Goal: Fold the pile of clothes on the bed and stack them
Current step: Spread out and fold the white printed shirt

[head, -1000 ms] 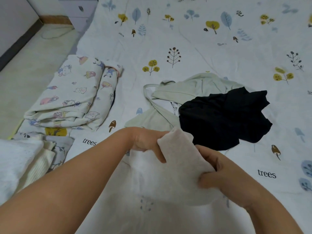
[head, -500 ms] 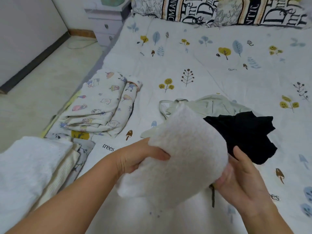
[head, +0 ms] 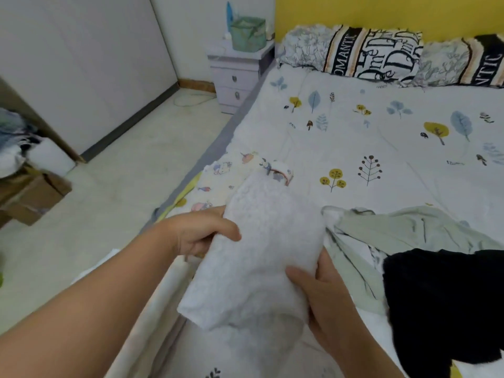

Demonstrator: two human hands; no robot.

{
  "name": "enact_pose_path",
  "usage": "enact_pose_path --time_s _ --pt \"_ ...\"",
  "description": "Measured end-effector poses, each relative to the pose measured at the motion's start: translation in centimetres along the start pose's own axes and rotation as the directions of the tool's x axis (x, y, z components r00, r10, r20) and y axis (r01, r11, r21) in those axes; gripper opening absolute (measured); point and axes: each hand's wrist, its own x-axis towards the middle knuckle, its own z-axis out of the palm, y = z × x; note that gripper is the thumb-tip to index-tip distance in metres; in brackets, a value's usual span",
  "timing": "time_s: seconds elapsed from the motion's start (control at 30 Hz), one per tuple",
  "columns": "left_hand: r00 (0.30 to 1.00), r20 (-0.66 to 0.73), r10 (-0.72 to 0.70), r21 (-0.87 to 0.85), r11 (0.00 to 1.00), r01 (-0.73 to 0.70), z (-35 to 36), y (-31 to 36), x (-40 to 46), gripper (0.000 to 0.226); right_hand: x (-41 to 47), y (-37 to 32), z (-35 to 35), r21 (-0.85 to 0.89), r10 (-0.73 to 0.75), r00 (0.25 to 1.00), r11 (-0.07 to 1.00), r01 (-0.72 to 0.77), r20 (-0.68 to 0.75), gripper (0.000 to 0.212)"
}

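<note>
Both hands, left hand (head: 201,236) and right hand (head: 324,290), grip the folded white fleece (head: 261,257); the green garment (head: 403,230) and the black garment (head: 447,301) (right, crumpled) await folding.

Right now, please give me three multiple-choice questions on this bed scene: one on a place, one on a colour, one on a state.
1. Where does the black garment lie?
A. to the right of the white fluffy cloth
B. on the nightstand
C. on the floor

2. What colour is the wall behind the pillows?
A. blue
B. yellow
C. red

3. How is the white fluffy cloth held?
A. by no hand
B. by the left hand only
C. by both hands

Answers: 1 A, it lies on the bed at the right. 2 B, yellow shows above them. 3 C, the right hand also has a grip on it.
</note>
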Motion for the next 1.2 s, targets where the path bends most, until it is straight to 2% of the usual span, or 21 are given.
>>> enact_pose_path --time_s 0.1,0.2,0.27,0.33,0.43,0.47,0.57,0.63,0.7,0.73,0.77,0.8,0.83,0.87,0.9,0.93,0.97,1.03,1.2 --pt "1.000 0.023 0.001 0.091 0.996 -0.003 -4.4 2.5 1.5 0.059 4.8 -0.6 2.3 -0.086 -0.075 0.997 0.994 0.073 -0.013 0.052" --pt "0.986 -0.112 0.120 0.126 0.986 -0.106 -7.7 5.2 3.9 0.067 10.5 -1.4 4.6 -0.105 -0.146 0.989 0.985 0.141 -0.040 0.057" --pt "0.935 -0.233 0.266 0.150 0.960 -0.236 -9.3 6.9 5.8 0.061 14.7 -2.1 5.7 -0.092 -0.171 0.983 0.982 0.165 -0.072 0.052" --pt "0.851 -0.360 0.381 0.253 0.918 -0.304 -10.7 8.2 8.0 0.060 18.5 -2.8 6.7 -0.051 -0.171 0.982 0.985 0.167 -0.084 0.049" --pt "0.699 -0.477 0.533 0.578 0.789 -0.208 -13.5 8.1 11.1 0.068 23.7 -1.4 8.2 -0.060 -0.141 0.984 0.989 0.135 -0.111 0.054" --pt "0.662 -0.496 0.563 0.628 0.758 -0.174 -14.3 7.5 12.0 0.069 25.0 -0.4 8.5 -0.104 -0.141 0.981 0.986 0.128 -0.131 0.056" --pt "0.645 -0.536 0.545 0.682 0.730 -0.049 -16.2 4.4 14.7 0.073 27.4 3.1 8.2 -0.277 -0.099 0.982 0.959 0.052 -0.159 0.072" --pt "0.663 -0.571 0.484 0.752 0.633 0.185 -16.3 1.6 16.1 0.071 27.8 4.6 7.8 -0.537 -0.105 0.966 0.843 -0.040 -0.237 0.076" --pt "0.572 -0.597 0.562 0.798 0.491 0.350 -15.6 0.1 16.8 0.063 27.7 5.2 8.2 -0.788 -0.257 0.903 0.603 -0.127 -0.343 0.072" --pt "0.518 -0.558 0.648 0.830 0.421 0.366 -15.2 -0.1 16.8 0.060 27.2 5.0 8.8 -0.862 -0.374 0.871 0.496 -0.102 -0.318 0.069" --pt "0.495 -0.486 0.720 0.870 0.346 0.351 -14.8 0.0 16.9 0.059 27.1 5.0 9.2 -0.917 -0.477 0.846 0.398 -0.033 -0.237 0.066" --pt "0.513 -0.405 0.757 0.908 0.267 0.323 -14.6 0.1 17.2 0.059 27.2 5.1 9.5 -0.960 -0.529 0.841 0.275 0.044 -0.113 0.063" --pt "0.574 -0.328 0.750 0.937 0.185 0.295 -14.5 -0.1 17.5 0.058 27.4 5.6 9.5 -0.985 -0.502 0.865 0.138 0.102 0.019 0.058" --pt "0.659 -0.271 0.702 0.955 0.113 0.273 -14.5 -0.6 17.8 0.056 27.7 6.2 9.3 -0.989 -0.402 0.907 0.021 0.143 0.123 0.054" --pt "0.747 -0.247 0.618 0.964 0.078 0.254 -14.7 -1.4 18.1 0.054 28.0 7.0 8.8 -0.987 -0.267 0.950 -0.040 0.159 0.164 0.052" --pt "0.809 -0.249 0.532 0.967 0.088 0.240 -14.9 -2.3 18.4 0.053 28.2 7.7 8.3 -0.987 -0.146 0.977 -0.066 0.150 0.158 0.052" --pt "0.840 -0.260 0.477 0.966 0.118 0.232 -15.2 -3.2 18.6 0.052 28.5 8.3 7.9 -0.988 -0.076 0.987 -0.072 0.137 0.143 0.052" --pt "0.840 -0.273 0.469 0.961 0.164 0.222 -15.5 -4.0 19.2 0.052 29.0 8.7 7.5 -0.990 -0.045 0.991 -0.070 0.123 0.127 0.052" --pt "0.832 -0.293 0.472 0.956 0.168 0.241 -15.5 -4.1 19.5 0.051 29.1 8.1 7.5 -0.991 0.019 0.991 -0.032 0.131 0.130 0.053"
